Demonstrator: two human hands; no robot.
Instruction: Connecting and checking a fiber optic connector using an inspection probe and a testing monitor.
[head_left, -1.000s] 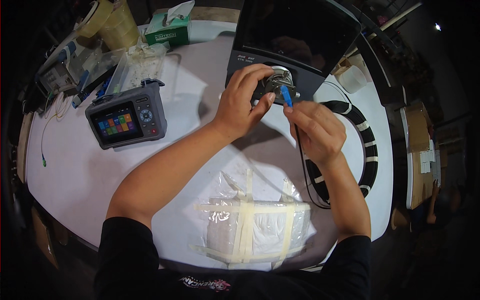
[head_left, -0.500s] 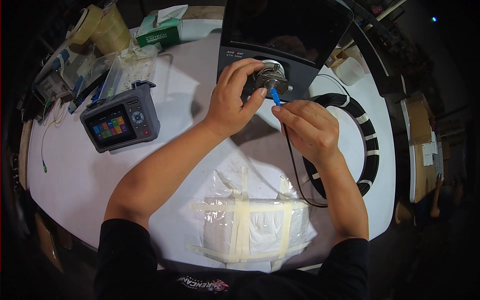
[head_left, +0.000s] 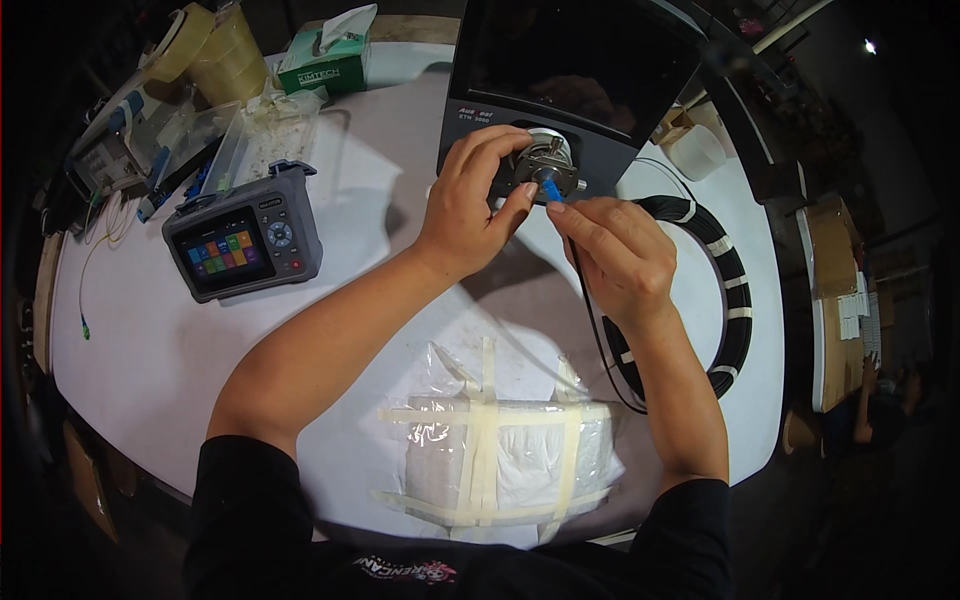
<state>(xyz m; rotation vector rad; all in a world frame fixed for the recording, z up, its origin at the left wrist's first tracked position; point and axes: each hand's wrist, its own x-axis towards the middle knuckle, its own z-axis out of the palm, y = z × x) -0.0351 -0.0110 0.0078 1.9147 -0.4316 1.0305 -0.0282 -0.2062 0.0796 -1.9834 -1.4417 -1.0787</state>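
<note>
A dark desktop instrument with a screen [head_left: 590,60] stands at the far middle, with a round metal connector mount [head_left: 556,152] on its front. My left hand [head_left: 470,200] is closed around the mount's left side, fingers on top and thumb below. Between the thumb and fingers of my right hand [head_left: 625,255] is the blue fibre-optic connector [head_left: 552,189]. Its tip meets the middle of the mount; how deep it sits is hidden. From the connector a black cable [head_left: 592,325] runs down toward a black cable coil [head_left: 740,290] bound with white ties.
A grey handheld tester [head_left: 243,240] with a lit screen stands at left. Behind it are a clear plastic tray [head_left: 235,150], a green tissue box [head_left: 325,70] and tape rolls [head_left: 225,60]. A plastic-covered white pad [head_left: 530,460] is taped down near me. A white tape roll [head_left: 696,148] lies at far right.
My right hand has moved slightly up toward the mount, and less of the blue connector shows. My left hand keeps its grip. The whole view has shifted a little.
</note>
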